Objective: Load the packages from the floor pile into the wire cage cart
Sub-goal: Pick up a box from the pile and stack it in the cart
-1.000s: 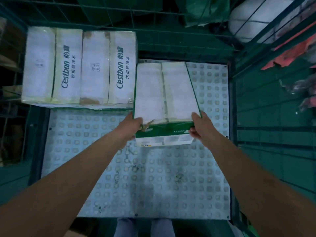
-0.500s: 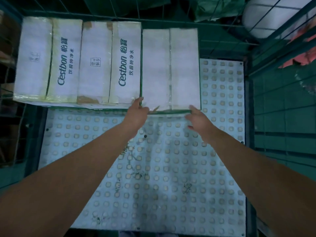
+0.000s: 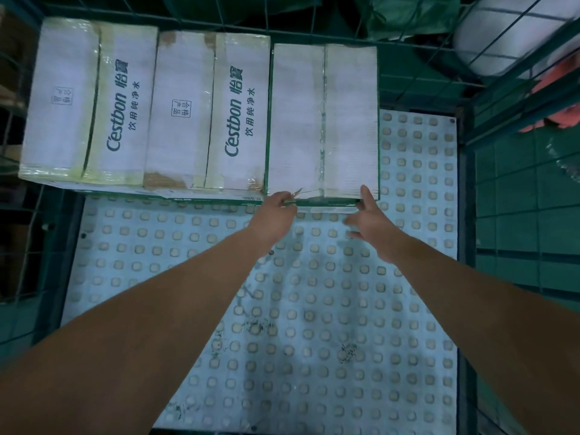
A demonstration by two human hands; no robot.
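Note:
Three white Cestbon water cartons stand in a row against the far wall of the green wire cage cart (image 3: 467, 189). The left carton (image 3: 91, 102) and the middle carton (image 3: 207, 111) show green lettering. The right carton (image 3: 323, 120) is plain with a taped seam and sits flush against the middle one. My left hand (image 3: 276, 215) touches its near left corner, fingertips against the front edge. My right hand (image 3: 368, 219) is spread, one finger touching the carton's near right corner.
The cart floor is a pale studded mat (image 3: 314, 309), bare between the cartons and me and in a strip right of the plain carton. Wire walls close the left, far and right sides. Green bags (image 3: 408, 14) and a white bundle (image 3: 508, 36) lie beyond the mesh.
The plain carton went from held above the mat to pushed back into line beside the other two. Both hands have loosened from gripping its near end to touching it.

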